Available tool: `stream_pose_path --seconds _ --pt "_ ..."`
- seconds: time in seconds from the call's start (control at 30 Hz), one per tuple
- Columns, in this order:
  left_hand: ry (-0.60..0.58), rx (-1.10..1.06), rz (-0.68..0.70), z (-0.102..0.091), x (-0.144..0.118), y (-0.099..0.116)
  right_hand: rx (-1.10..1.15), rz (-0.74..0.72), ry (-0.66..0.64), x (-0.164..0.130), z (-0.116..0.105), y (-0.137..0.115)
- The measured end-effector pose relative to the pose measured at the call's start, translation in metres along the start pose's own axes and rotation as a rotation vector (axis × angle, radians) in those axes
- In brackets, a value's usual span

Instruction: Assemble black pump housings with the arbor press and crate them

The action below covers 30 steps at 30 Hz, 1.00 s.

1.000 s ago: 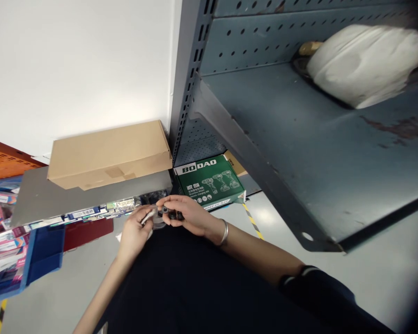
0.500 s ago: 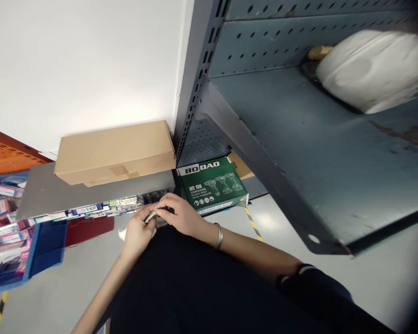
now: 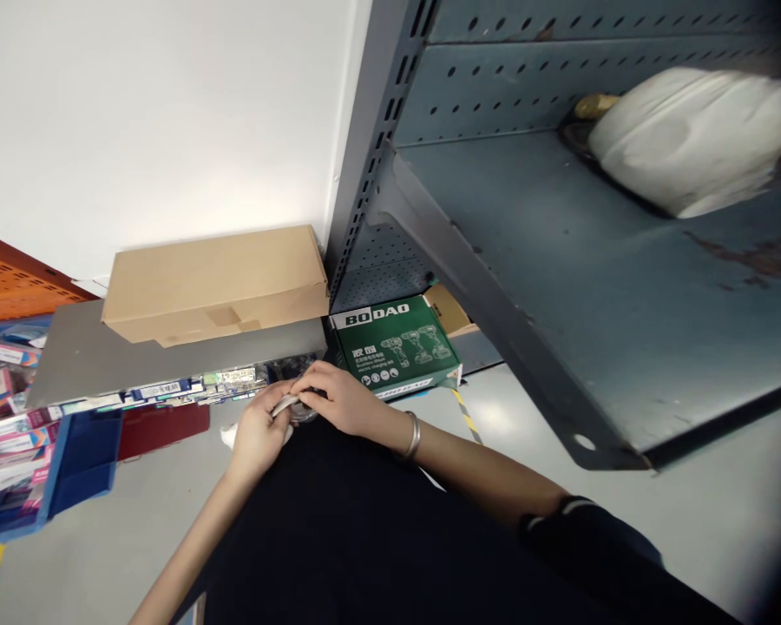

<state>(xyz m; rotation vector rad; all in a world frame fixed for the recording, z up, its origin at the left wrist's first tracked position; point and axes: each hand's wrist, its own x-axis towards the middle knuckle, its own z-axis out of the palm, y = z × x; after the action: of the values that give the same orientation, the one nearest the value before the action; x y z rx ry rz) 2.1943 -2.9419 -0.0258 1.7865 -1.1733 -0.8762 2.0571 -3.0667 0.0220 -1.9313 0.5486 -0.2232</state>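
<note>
White strip [image 3: 287,403] pinched between fingertips of left hand [image 3: 259,431] and right hand [image 3: 338,398], left of and nearer than green box [image 3: 397,343]. Anything else gripped: can't be told. "BODAO" and "Brushless lithium" printed on green box. Carton [image 3: 214,278] seen left of it.
</note>
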Motion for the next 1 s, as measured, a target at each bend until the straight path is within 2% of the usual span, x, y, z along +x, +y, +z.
stream_pose_path --seconds 0.07,0.17,0.23,0.3,0.5,0.57,0.67,0.8,1.0 --pt "0.0 0.005 -0.016 0.0 0.0 -0.001 0.171 0.115 0.016 0.001 -0.002 -0.001" --pt "0.001 0.008 -0.033 0.0 -0.001 -0.003 0.647 0.314 -0.077 0.001 -0.007 -0.001" --pt "0.001 0.007 -0.038 0.0 -0.001 -0.004 0.881 0.349 -0.126 -0.001 -0.009 -0.001" --pt "0.003 0.004 -0.041 0.0 -0.002 -0.006 0.904 0.343 -0.124 -0.003 -0.011 -0.003" --pt "0.01 -0.001 -0.042 0.001 0.0 -0.01 0.485 0.283 -0.095 -0.008 -0.013 -0.012" --pt "0.016 0.001 -0.044 0.001 0.0 -0.009 0.449 0.255 -0.083 -0.007 -0.012 -0.014" --pt "0.019 0.002 -0.041 0.001 0.001 -0.008 0.71 0.26 -0.086 -0.003 -0.01 -0.01" --pt "0.02 -0.004 -0.032 0.001 0.001 -0.01 1.111 0.359 -0.101 -0.001 -0.007 -0.002" --pt "0.02 -0.007 -0.037 0.001 0.002 -0.011 1.311 0.446 -0.175 -0.001 -0.007 -0.003"
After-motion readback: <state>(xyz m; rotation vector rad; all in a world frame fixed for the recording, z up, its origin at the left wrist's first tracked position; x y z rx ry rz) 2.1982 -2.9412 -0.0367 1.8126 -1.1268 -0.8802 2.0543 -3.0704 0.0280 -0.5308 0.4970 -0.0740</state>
